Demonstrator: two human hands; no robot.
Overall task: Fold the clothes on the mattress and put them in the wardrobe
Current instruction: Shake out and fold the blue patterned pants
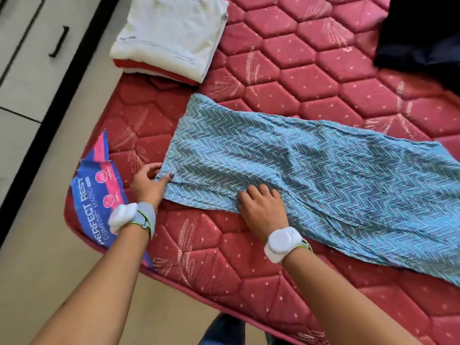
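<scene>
A long blue garment with a zigzag pattern (311, 170) lies stretched across the red quilted mattress (286, 70), running from the middle to the right edge of view. My left hand (149, 183) pinches the garment's near-left corner between thumb and fingers. My right hand (261, 207) lies on the garment's near edge, its fingers bunching the cloth there. A folded stack of white and red clothes (171, 36) sits at the mattress's far left corner.
A dark garment (423, 33) lies at the top right of the mattress. A blue and pink label (99, 195) covers the mattress corner near my left wrist. Cabinet drawers with a black handle (58, 41) stand at the left, across a strip of beige floor.
</scene>
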